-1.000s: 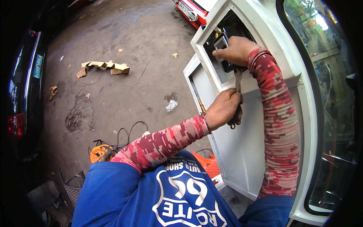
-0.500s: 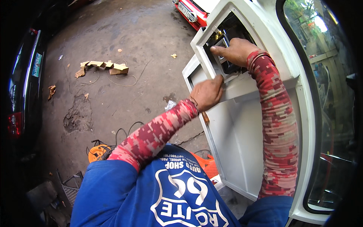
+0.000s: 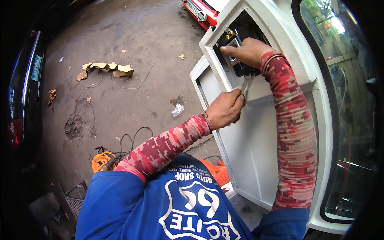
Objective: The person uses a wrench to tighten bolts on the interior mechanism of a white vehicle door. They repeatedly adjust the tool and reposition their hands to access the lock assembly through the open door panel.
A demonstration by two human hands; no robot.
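Note:
My left hand [image 3: 225, 109] is closed around a metal wrench [image 3: 246, 85], whose far end reaches the lower edge of a black latch-like part [image 3: 239, 70]. That part sits inside a rectangular opening in a white vehicle panel [image 3: 280, 38]. From the right, my right hand [image 3: 251, 53] grips the black part, thumb stretched along its top side; the other fingers are mostly hidden behind it. A small brass-coloured piece [image 3: 229, 35] shows at the part's far end.
A window [image 3: 340, 120] with a black seal borders the panel on the right. On the concrete floor lie torn cardboard [image 3: 122, 71], crumpled foil [image 3: 178, 110] and an orange cable reel [image 3: 103, 161]. A dark car [image 3: 24, 92] stands left, a red vehicle [image 3: 204, 20] ahead.
My left hand has drawn back a little toward me, and the wrench now shows between it and the black part. The right hand stays on the part, nearly unmoved.

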